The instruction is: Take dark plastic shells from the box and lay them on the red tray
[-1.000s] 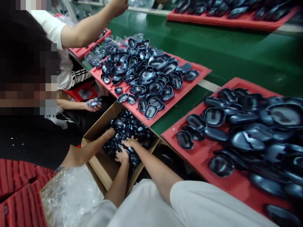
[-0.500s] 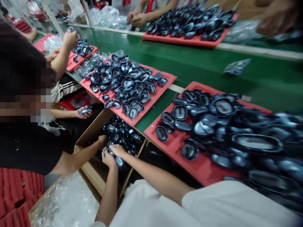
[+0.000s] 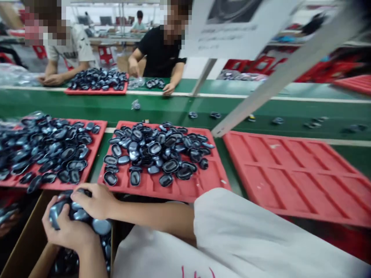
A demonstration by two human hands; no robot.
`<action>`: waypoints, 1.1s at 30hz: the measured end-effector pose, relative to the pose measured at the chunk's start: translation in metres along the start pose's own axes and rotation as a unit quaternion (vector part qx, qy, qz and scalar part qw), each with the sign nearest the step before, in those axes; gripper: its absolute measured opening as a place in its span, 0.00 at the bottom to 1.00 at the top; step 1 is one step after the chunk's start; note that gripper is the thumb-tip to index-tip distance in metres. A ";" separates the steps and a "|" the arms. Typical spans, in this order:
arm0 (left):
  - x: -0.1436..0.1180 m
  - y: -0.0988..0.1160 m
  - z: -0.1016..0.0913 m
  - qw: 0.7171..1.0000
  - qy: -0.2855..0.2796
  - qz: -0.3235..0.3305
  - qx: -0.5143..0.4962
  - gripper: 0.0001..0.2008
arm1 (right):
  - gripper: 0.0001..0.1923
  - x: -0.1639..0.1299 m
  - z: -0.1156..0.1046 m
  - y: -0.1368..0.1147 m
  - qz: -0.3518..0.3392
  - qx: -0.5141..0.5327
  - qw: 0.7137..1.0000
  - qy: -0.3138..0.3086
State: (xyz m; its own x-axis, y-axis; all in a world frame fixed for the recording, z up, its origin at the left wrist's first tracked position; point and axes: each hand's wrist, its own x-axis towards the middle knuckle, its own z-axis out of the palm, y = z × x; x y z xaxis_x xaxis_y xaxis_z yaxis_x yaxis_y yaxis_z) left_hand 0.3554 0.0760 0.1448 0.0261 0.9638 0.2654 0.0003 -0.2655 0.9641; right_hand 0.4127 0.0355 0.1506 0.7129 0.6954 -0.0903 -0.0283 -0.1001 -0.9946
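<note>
My left hand is curled round a cluster of glossy dark-blue plastic shells, at the lower left over a cardboard box. From above, my right hand closes over shells in the same cluster, its fingertips partly hidden among them. More loose shells lie in the box under my hands. Just beyond stands a red tray heaped with oval shells, some showing their hollow inside.
Another heaped red tray is to the left; a slotted red tray lies right. Behind runs a green conveyor belt with scattered parts. A slanted metal post crosses the view. Two co-workers sit opposite; another person's forearm reaches by the box.
The view has swung to the right and up, bringing the slotted tray and the workers opposite into sight. My hands have come up from inside the box with a bunch of shells.
</note>
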 end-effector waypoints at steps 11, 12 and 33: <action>-0.173 0.118 0.141 0.847 -0.455 0.087 -0.260 0.13 | 0.15 -0.117 -0.229 -0.049 -0.167 -0.004 0.882 0.441; -0.193 0.121 0.150 0.820 -0.493 0.083 -0.279 0.13 | 0.16 -0.129 -0.245 -0.044 -0.158 -0.018 0.861 0.484; -0.277 0.070 0.184 0.719 -0.605 0.299 -0.165 0.13 | 0.20 -0.182 -0.327 0.076 -0.159 -0.239 0.757 0.587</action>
State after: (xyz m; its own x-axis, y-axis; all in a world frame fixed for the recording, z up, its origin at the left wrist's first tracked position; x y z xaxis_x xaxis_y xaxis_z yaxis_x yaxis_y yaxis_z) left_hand 0.5326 -0.2138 0.1374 0.7739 -0.1011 0.6251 -0.6050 -0.4097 0.6827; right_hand 0.5100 -0.3312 0.1079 0.7700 -0.3453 0.5365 0.3322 -0.5009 -0.7992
